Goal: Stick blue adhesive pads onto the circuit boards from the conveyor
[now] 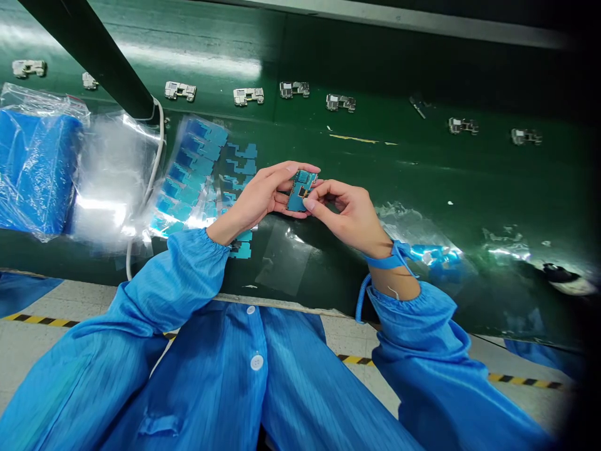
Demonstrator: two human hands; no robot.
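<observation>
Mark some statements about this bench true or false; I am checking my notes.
1. The left hand and the right hand both hold the small blue board. True.
2. The blue wrist strap sits on the left wrist. False: it is on the right wrist.
3. Small metal parts lie in a row on the far side of the green belt. True.
4. The sheets of blue pieces lie right of the hands. False: they lie to the left.
</observation>
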